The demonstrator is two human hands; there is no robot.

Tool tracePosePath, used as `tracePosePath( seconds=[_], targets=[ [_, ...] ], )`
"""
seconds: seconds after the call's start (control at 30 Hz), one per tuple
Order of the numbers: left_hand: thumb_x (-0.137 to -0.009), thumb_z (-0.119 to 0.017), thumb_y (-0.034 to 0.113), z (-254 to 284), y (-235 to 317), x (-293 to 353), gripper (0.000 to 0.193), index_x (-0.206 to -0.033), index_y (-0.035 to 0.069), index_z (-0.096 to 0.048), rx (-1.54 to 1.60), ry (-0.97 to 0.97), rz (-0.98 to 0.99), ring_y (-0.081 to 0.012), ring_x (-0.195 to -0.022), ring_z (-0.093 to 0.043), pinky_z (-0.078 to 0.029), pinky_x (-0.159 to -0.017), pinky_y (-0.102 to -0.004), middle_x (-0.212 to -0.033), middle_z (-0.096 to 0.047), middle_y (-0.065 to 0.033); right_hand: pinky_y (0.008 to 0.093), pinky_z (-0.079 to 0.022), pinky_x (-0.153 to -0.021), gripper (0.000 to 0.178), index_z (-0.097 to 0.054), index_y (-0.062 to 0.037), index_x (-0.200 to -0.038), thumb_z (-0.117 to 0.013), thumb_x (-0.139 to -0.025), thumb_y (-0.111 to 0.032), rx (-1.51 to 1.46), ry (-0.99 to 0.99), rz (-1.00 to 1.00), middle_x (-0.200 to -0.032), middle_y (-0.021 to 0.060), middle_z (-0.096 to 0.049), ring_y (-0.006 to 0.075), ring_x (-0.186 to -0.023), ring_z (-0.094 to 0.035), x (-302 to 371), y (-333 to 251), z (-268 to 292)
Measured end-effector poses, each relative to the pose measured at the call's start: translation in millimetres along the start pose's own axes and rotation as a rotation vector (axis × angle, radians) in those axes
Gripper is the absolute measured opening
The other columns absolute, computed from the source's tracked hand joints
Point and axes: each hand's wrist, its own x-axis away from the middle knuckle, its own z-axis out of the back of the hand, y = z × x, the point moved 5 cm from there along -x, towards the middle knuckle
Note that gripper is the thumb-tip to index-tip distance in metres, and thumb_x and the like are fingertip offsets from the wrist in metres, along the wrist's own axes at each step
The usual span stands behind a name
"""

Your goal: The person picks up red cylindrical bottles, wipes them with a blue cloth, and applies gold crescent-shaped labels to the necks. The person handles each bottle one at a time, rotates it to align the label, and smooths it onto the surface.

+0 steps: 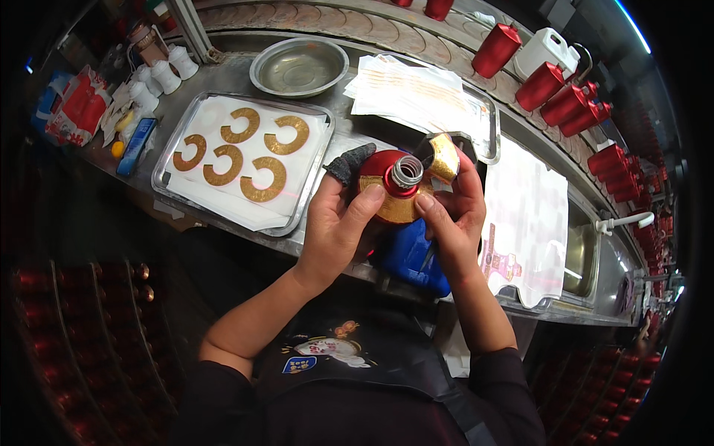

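Between my hands is a red metallic bottle (381, 160), its threaded silver neck tilted up toward me. My left hand (332, 223) closes round its left side, thumb on the shoulder; a black cover (349, 162) wraps one of its fingers. A curved gold label (445, 157) lies along the near shoulder, and its right end stands up off the bottle. My right hand (461, 223) pinches the label there, with the thumb pressing by the neck. The bottle's lower body is mostly hidden by my hands. Below it sits a blue object (416, 256), partly covered.
A metal tray (294, 217) at left carries several C-shaped gold labels (264, 180) on white sheets. Behind it stands a metal basin (300, 67). Printed sheets (409, 85) lie at the back, white backing paper (524, 223) at right. Red bottles (497, 50) line a conveyor (335, 18).
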Motion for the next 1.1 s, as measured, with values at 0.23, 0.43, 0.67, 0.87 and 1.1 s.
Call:
tracePosePath(
  seconds=[0.23, 0.43, 0.67, 0.87, 1.1],
  targets=[
    [-0.095, -0.067, 0.015, -5.0, -0.3, 1.9, 0.056, -0.142, 0.0, -0.039, -0.028, -0.036, 0.024, -0.016, -0.119, -0.055, -0.045, -0.105, -0.0328, -0.131, -0.054, -0.011, 0.0203, -0.053, -0.076, 0.063, -0.041, 0.0011, -0.144, -0.069, -0.088, -0.004, 0.011, -0.016, 0.032, -0.137, 0.0108, -0.051, 0.0104, -0.095, -0.066, -3.6, 2.3, 1.0],
    [-0.095, -0.068, 0.016, -4.1, -2.9, 0.4, 0.057, -0.141, 0.0, -0.04, -0.05, -0.03, 0.025, -0.0164, -0.119, -0.055, -0.045, -0.104, -0.0328, -0.131, -0.054, -0.0114, 0.0196, -0.053, -0.074, 0.061, -0.042, 0.0012, -0.143, -0.069, -0.088, -0.002, -0.01, -0.024, 0.067, -0.136, 0.0102, -0.052, 0.0093, -0.094, -0.065, -5.2, 4.1, 0.8],
    [-0.095, -0.067, 0.013, -4.9, 0.6, 2.1, 0.055, -0.141, 0.001, -0.04, -0.029, -0.034, 0.017, -0.0167, -0.12, -0.055, -0.044, -0.104, -0.0329, -0.132, -0.054, -0.0111, 0.019, -0.052, -0.073, 0.064, -0.042, 0.0007, -0.143, -0.072, -0.087, -0.005, -0.04, -0.034, 0.04, -0.135, 0.0103, -0.052, 0.0096, -0.093, -0.065, -5.5, 4.2, 0.5],
    [-0.095, -0.065, 0.013, -6.4, 2.8, 1.4, 0.054, -0.141, 0.001, -0.04, 0.008, -0.045, -0.001, -0.0166, -0.12, -0.055, -0.044, -0.105, -0.033, -0.132, -0.054, -0.0108, 0.0178, -0.051, -0.071, 0.065, -0.042, 0.0003, -0.143, -0.074, -0.086, -0.007, -0.027, -0.021, 0.027, -0.134, 0.0097, -0.053, 0.0077, -0.088, -0.065, -6.0, 2.4, 0.6],
    [-0.098, -0.061, 0.012, -4.9, 1.6, -0.9, 0.045, -0.138, 0.001, -0.045, 0.028, 0.011, 0.06, -0.0151, -0.117, -0.056, -0.045, -0.102, -0.0317, -0.128, -0.058, -0.0102, 0.0232, -0.053, -0.082, 0.073, -0.041, -0.0006, -0.144, -0.078, -0.082, -0.008, 0.092, -0.023, 0.01, -0.134, 0.0104, -0.056, 0.0131, -0.101, -0.066, -3.8, -0.3, 0.7]
  ],
)
